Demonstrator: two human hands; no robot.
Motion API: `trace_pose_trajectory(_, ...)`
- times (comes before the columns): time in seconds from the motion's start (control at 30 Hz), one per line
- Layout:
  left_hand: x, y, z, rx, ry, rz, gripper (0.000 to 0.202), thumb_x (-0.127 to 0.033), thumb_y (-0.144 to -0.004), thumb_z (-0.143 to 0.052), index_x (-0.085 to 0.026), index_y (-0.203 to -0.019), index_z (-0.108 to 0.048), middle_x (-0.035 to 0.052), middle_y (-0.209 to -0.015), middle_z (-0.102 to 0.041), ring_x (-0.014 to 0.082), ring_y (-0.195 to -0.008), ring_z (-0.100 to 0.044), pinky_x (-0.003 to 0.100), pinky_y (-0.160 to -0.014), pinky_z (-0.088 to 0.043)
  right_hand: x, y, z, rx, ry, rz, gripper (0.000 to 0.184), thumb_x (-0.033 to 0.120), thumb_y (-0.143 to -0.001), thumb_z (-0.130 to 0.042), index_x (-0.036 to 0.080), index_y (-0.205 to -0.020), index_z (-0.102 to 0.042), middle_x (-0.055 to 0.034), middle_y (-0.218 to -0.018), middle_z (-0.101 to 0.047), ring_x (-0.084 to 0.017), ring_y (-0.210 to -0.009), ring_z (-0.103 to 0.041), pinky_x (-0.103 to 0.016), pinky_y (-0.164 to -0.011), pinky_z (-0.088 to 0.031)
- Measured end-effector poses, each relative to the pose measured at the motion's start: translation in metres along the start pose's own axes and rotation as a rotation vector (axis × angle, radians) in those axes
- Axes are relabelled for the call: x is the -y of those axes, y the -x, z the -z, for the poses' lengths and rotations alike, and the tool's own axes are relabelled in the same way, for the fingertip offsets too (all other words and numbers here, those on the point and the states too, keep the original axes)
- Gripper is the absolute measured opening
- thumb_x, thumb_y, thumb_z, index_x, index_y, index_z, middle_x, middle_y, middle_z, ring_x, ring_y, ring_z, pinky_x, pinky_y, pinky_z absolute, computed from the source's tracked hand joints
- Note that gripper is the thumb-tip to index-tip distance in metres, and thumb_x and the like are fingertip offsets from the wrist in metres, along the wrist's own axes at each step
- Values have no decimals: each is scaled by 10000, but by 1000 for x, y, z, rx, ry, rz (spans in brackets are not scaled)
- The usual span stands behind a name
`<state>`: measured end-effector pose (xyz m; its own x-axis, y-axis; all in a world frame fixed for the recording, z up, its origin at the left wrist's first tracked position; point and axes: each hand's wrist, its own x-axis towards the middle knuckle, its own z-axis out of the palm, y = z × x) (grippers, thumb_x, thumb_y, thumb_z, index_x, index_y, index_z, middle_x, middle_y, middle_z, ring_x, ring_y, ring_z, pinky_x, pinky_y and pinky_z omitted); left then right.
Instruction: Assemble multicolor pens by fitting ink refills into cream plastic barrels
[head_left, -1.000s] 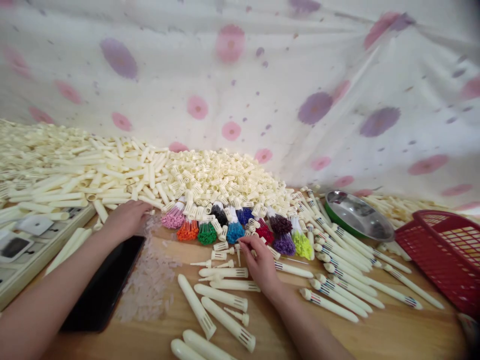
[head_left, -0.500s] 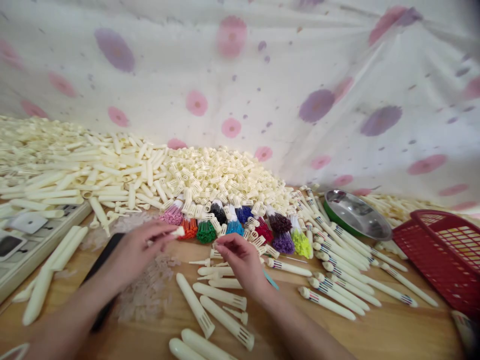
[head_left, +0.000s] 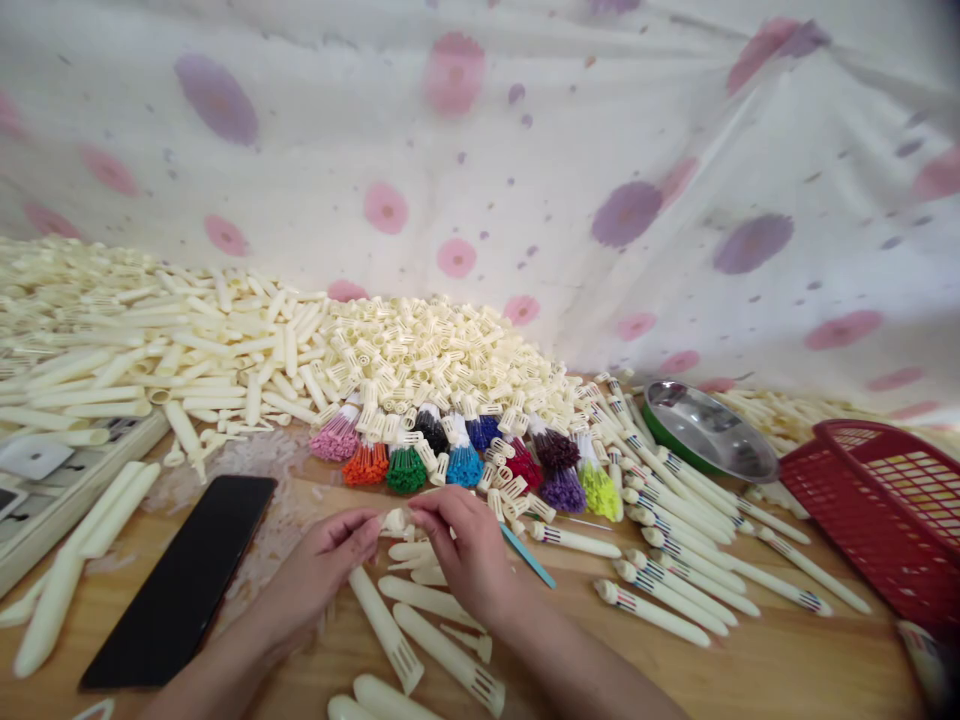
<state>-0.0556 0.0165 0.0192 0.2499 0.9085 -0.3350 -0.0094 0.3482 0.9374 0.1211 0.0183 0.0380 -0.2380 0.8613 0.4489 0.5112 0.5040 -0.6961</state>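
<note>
Near the middle of the table, my left hand [head_left: 330, 555] pinches a small cream pen part [head_left: 396, 522], its exact shape blurred. My right hand [head_left: 469, 550] has thumb and forefinger closed at the other side of that part. Beneath and in front of both hands lie several slotted cream pen barrels [head_left: 450, 650]. Just beyond my fingers stand bundles of thin coloured sticks, among them a green bundle [head_left: 406, 469], an orange bundle [head_left: 366, 465] and a blue bundle [head_left: 465, 466]. Beside my right wrist is a turquoise strip [head_left: 529, 556].
A black phone [head_left: 180, 580] lies left of my left arm. Behind the bundles rises a heap of slotted cream pieces [head_left: 450, 350]. Multicolour pens [head_left: 660, 610] spread to the right, near a metal bowl [head_left: 709, 425] and a red basket [head_left: 847, 490]. A power strip [head_left: 112, 470] sits at left.
My left hand has moved right and towards me with a small cream part, uncovering the phone. My right hand has shifted slightly left and nearer; the two hands now meet at the part.
</note>
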Motion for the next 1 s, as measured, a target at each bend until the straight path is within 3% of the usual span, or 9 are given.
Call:
trace_pose_trajectory(0.37, 6, -1, -2, -18, 17, -7, 301, -460, -736, -606, -161, -739, -635, -12, -653, -533, 134, -640, -471, 241, -626, -414, -2, 2, -2, 59, 152, 16, 279, 305, -918, -405, 185, -824, -638, -53, -745, -659, -151, -700, -594, -246, -633, -444)
trace_pose_trajectory(0.57, -5, 2, -10, -49, -80, -46, 375, -528, -694, -598, -155, -678, -629, -24, -575, -495, 135, -577, -420, 233, -547, -356, -6, 3, -10, 89, 375, 41, 408, 343, -942, -300, 179, -709, -592, -59, -666, -619, -151, -604, -548, -250, -535, -349)
trace_pose_trajectory(0.73, -9, 3, -13, -68, -168, -83, 364, -530, -686, -584, -172, -683, -653, -11, -594, -546, 159, -600, -455, 244, -571, -363, -10, 0, -9, 182, 261, -139, 529, 385, -951, -225, 186, -534, -483, 1, -476, -504, -106, -449, -449, -232, -467, -263)
trace_pose_trajectory(0.8, -7, 2, -13, -66, -176, -75, 373, -536, -694, -569, -172, -676, -646, -14, -581, -537, 157, -588, -450, 244, -561, -360, -10, -1, -4, 227, 178, -158, 513, 386, -953, -205, 186, -577, -491, 3, -520, -519, -106, -490, -476, -217, -491, -292)
trace_pose_trajectory(0.9, -4, 1, -13, -61, -184, -73, 378, -536, -696, -564, -166, -678, -639, -19, -570, -522, 153, -580, -440, 243, -553, -354, -9, -1, 2, 291, 195, -33, 352, 369, -940, -262, 182, -799, -525, -28, -732, -584, -131, -634, -522, -219, -557, -332)
trace_pose_trajectory(1.0, -3, 0, -14, -50, -193, -90, 368, -526, -704, -559, -167, -654, -616, -23, -562, -504, 152, -579, -435, 242, -550, -354, -10, 0, 1, 306, 271, -9, 358, 352, -945, -241, 186, -758, -498, -22, -695, -559, -130, -596, -487, -221, -536, -309)
